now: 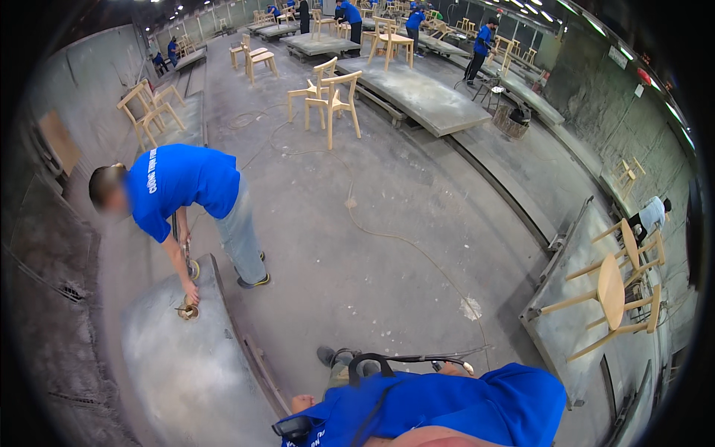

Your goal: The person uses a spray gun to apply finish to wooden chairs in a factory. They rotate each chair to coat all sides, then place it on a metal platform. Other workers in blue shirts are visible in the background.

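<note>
- While much of the person's front is covered by the blue shirt (447,402), a dark hose (428,358) shows just past it, running roughly crosswise over the floor (395,290) by the right hand.
- Right hand (449,369): low at waist level, just beside the hose, near a pale-tipped fitting (468,368); forearm hidden by the sleeve. Fingers too small and partly covered, can't tell if they grasp anything.
- Left hand (302,403): low on the left, looks curled, near the edge of the grey table (167,365). Palm hidden, grip can't be told. Small black device (293,427) just below it.
- Hands well apart, one each side of the body.
- Co-worker (182,186) beyond the table: bent forward, arms reaching down, one hand at a small wooden piece (191,308) on the tabletop.
- Farther out: wooden chair (611,292) tipped over on the right-hand platform (555,309); more chairs and people at back.
</note>
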### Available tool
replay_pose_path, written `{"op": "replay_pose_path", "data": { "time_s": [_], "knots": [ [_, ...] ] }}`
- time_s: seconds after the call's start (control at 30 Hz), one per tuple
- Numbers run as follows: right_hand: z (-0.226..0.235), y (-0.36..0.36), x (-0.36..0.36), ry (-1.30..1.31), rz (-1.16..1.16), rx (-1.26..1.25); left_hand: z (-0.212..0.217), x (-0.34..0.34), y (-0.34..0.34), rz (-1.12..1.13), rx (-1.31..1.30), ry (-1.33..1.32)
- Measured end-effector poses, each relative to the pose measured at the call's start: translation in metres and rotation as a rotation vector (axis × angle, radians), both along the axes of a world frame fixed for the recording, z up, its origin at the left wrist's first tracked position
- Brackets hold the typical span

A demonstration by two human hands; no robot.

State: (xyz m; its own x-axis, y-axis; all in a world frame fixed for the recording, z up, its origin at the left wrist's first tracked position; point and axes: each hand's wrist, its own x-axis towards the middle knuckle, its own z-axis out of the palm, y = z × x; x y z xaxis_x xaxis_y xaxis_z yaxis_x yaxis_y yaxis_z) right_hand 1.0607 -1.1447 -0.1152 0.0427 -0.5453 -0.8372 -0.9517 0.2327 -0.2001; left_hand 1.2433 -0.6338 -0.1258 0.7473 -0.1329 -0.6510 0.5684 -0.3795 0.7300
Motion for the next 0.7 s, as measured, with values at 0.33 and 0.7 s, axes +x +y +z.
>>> {"op": "replay_pose_path", "data": {
  "time_s": [0.33,0.7],
  "knots": [
    [0.018,0.024,0.131,-0.175,-0.04,-0.012,-0.01,0.216,-0.049,-0.639,0.424,-0.515],
    [0.023,-0.008,0.287,-0.2,0.249,0.009,0.026,0.26,-0.046,0.061,0.121,-0.308]
  ]
}}
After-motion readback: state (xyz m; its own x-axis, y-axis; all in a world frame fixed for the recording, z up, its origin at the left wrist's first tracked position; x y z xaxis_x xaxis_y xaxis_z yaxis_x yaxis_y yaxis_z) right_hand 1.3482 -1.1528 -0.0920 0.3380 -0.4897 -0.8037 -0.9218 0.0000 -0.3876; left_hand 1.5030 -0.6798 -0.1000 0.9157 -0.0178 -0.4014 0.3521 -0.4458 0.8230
